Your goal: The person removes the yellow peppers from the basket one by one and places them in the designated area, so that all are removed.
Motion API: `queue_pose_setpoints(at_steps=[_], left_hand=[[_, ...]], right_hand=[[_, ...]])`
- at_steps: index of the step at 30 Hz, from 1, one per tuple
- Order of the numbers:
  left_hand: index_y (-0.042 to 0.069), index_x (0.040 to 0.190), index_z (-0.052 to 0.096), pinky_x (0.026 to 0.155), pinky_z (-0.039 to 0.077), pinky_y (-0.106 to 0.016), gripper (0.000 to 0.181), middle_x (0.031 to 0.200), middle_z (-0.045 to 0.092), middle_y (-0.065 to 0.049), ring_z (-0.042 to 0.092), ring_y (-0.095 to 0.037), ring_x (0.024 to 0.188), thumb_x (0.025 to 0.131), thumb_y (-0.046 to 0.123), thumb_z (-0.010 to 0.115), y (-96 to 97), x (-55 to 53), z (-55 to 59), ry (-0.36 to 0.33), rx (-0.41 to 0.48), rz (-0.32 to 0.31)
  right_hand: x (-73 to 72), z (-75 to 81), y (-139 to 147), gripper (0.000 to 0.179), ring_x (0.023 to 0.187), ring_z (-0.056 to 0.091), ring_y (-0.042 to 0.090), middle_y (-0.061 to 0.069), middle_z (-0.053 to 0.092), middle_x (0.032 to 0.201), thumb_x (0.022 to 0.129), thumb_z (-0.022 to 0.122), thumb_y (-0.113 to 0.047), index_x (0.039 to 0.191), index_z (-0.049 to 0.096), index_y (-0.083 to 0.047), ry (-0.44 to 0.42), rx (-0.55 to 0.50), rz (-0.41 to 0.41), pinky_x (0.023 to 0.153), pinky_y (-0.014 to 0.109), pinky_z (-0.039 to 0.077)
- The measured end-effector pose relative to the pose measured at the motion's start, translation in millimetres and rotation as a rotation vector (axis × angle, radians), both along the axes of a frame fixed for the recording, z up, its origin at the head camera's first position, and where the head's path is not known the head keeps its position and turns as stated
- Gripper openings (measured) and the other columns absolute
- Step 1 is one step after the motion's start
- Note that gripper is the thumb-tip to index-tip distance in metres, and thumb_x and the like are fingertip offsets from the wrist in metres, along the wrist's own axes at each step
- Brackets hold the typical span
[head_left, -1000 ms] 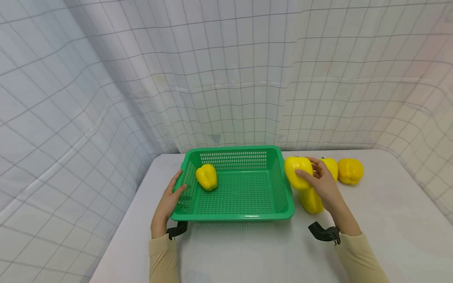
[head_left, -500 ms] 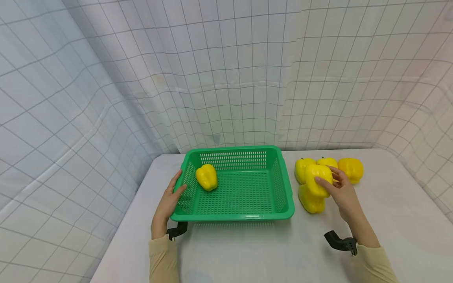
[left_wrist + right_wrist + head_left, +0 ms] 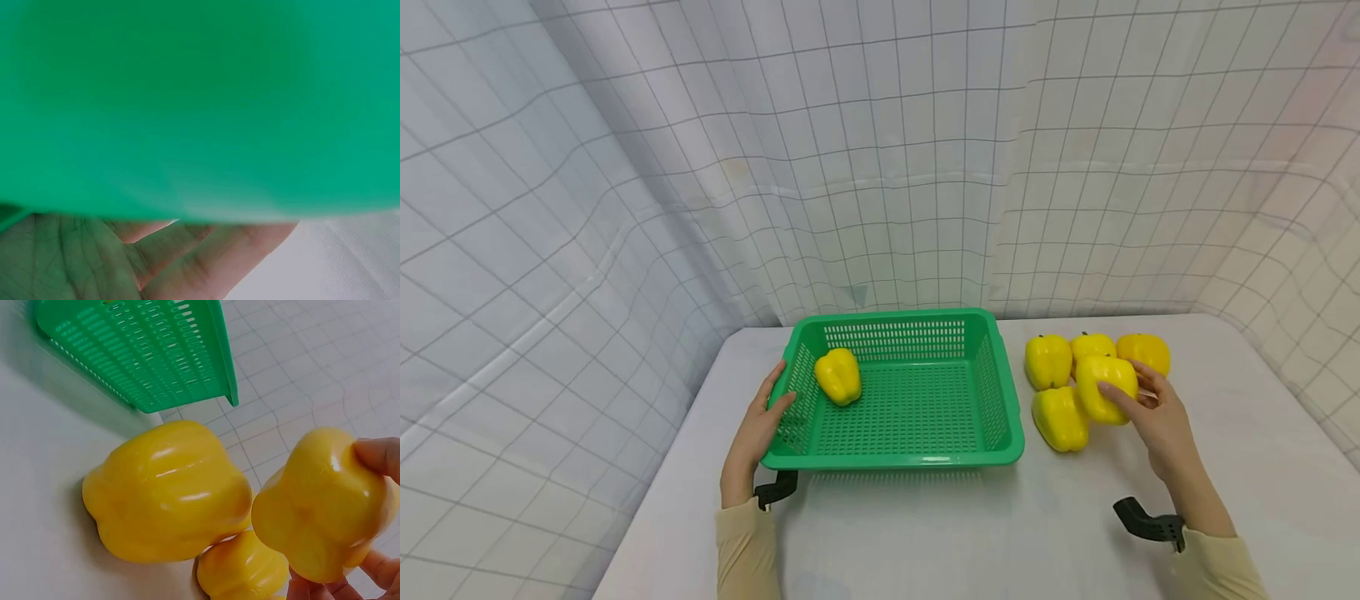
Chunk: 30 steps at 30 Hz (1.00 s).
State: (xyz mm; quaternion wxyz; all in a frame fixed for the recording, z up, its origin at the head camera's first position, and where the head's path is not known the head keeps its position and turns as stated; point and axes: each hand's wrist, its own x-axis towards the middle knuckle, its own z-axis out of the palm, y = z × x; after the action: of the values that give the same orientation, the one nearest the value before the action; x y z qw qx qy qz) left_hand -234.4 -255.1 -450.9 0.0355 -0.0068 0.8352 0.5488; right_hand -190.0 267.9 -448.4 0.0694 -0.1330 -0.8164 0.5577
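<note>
My right hand (image 3: 1161, 421) pinches a yellow bell pepper (image 3: 1107, 390) between thumb and fingers, over the right part of the table. In the right wrist view this held pepper (image 3: 325, 506) shows its lobed end. Close to it sit several more peppers, among them a front pepper (image 3: 1060, 419) and a back left pepper (image 3: 1048, 362). On the left, my left hand (image 3: 756, 429) holds the side rim of a green plastic basket (image 3: 895, 461), thumb over the rim and fingers outside. One yellow pepper (image 3: 838, 376) lies inside the basket. The basket's blurred rim (image 3: 200, 125) fills most of the left wrist view.
A deeper yellow pepper (image 3: 1144, 354) lies at the far right of the group, beside another pepper (image 3: 1093, 344). The white table (image 3: 925, 542) reaches back to a hanging checked curtain (image 3: 887, 167), which also rises along both sides.
My right hand has carried the held pepper rightward, away from the basket's right side and past the front pepper. The left hand and basket have stayed in place.
</note>
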Motion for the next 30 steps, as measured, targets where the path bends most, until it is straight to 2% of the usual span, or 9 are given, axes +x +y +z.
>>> queue_pose_setpoints(at_steps=[6, 13, 16, 24, 26, 30], left_hand=[[0.032, 0.153, 0.017, 0.103, 0.020, -0.059, 0.058, 0.157, 0.010, -0.006, 0.018, -0.034, 0.137, 0.101, 0.031, 0.045, -0.1, 0.9, -0.5, 0.004, 0.004, -0.001], [0.032, 0.153, 0.016, 0.103, 0.021, -0.060, 0.058, 0.157, 0.010, -0.006, 0.017, -0.034, 0.137, 0.102, 0.032, 0.044, -0.3, 1.4, -0.6, 0.007, -0.001, -0.004], [0.033, 0.153, 0.016, 0.103, 0.020, -0.060, 0.058, 0.157, 0.010, -0.006, 0.017, -0.034, 0.138, 0.102, 0.032, 0.044, -0.5, 1.4, -0.9, 0.007, -0.004, -0.004], [0.033, 0.153, 0.016, 0.102, 0.021, -0.059, 0.058, 0.157, 0.010, -0.006, 0.019, -0.034, 0.136, 0.101, 0.032, 0.044, -1.1, 0.9, -1.8, 0.007, 0.004, -0.006], [0.033, 0.153, 0.016, 0.102, 0.021, -0.059, 0.058, 0.157, 0.010, -0.006, 0.019, -0.034, 0.136, 0.102, 0.032, 0.044, -0.9, 0.7, -1.6, 0.008, 0.005, -0.007], [0.033, 0.153, 0.016, 0.102, 0.021, -0.059, 0.058, 0.157, 0.010, -0.006, 0.019, -0.034, 0.136, 0.102, 0.032, 0.044, -0.6, 0.2, -1.6, 0.008, 0.006, -0.007]], right_hand=[[2.2, -5.6, 7.7, 0.085, 0.103, 0.037, 0.024, 0.021, 0.029, 0.138, 0.090, 0.061, -0.046, 0.149, 0.021, -0.001, -0.018, 0.025, -0.013, 0.065, 0.010, 0.041], [3.8, -15.3, 14.1, 0.086, 0.114, 0.035, 0.035, 0.027, 0.028, 0.140, 0.090, 0.059, -0.049, 0.148, 0.020, 0.001, -0.045, 0.047, 0.004, 0.067, 0.011, 0.038], [3.3, -18.9, 15.8, 0.088, 0.117, 0.033, 0.040, 0.029, 0.026, 0.141, 0.090, 0.058, -0.051, 0.148, 0.019, 0.002, -0.071, 0.049, 0.012, 0.071, 0.016, 0.038], [2.5, -25.5, 18.7, 0.091, 0.121, 0.029, 0.045, 0.030, 0.023, 0.144, 0.089, 0.057, -0.054, 0.149, 0.018, 0.002, -0.111, 0.039, 0.032, 0.082, 0.038, 0.039], [2.3, -26.6, 19.6, 0.091, 0.121, 0.029, 0.045, 0.031, 0.023, 0.144, 0.089, 0.057, -0.054, 0.149, 0.018, 0.002, -0.115, 0.037, 0.033, 0.082, 0.036, 0.040], [1.5, -29.4, 22.1, 0.092, 0.121, 0.031, 0.044, 0.031, 0.023, 0.143, 0.089, 0.056, -0.055, 0.148, 0.018, 0.004, -0.126, 0.037, 0.043, 0.074, 0.022, 0.042]])
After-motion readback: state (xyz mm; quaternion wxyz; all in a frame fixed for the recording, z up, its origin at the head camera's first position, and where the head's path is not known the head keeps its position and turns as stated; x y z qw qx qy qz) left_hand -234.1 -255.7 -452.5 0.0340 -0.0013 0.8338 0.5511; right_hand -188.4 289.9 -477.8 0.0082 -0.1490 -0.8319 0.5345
